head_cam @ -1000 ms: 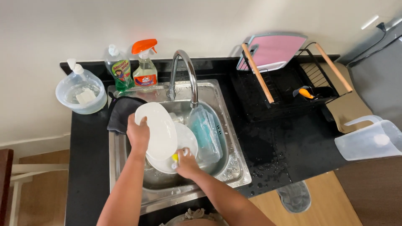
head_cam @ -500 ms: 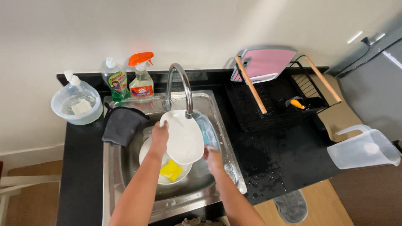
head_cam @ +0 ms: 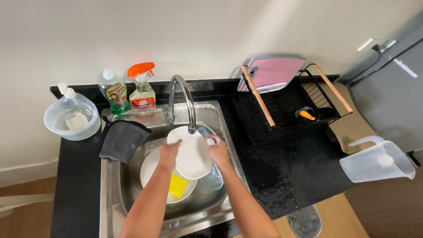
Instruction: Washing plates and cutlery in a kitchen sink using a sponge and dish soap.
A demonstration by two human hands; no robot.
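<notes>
- Head view, hands: a white plate [head_cam: 192, 154] is held over the sink [head_cam: 114, 207], directly under the spout of the faucet [head_cam: 183, 99].
- The left hand [head_cam: 169, 152] is closed on the plate's left rim, fingers pressed together and curled over the edge.
- The right hand [head_cam: 219, 152] is set against the plate's right rim; its fingers are wrapped about the edge, though whether a second small item is pinched there cannot be told.
- Head view, sink: a white bowl [head_cam: 150, 169] lies in the basin below the plate, partly covered by it. A yellow sponge [head_cam: 178, 186] rests inside the bowl.
- A clear bluish container [head_cam: 211, 176] is seen in the basin just right of the bowl, behind the right hand.
- A dark cloth [head_cam: 122, 140] is draped over the sink's left rim.
- Head view, counter: a green soap bottle [head_cam: 113, 93] and an orange-topped spray bottle [head_cam: 142, 88] stand side by side behind the sink, left of the faucet.
- A clear tub [head_cam: 72, 120] with a pump top sits at the far left of the counter [head_cam: 286, 176].
- A black rack [head_cam: 286, 108] stands right of the sink, with a pink board [head_cam: 273, 72] leaning at its back.
- A clear jug [head_cam: 379, 162] lies at the counter's right end, well apart from the hands. Water drops are noted on the counter.
</notes>
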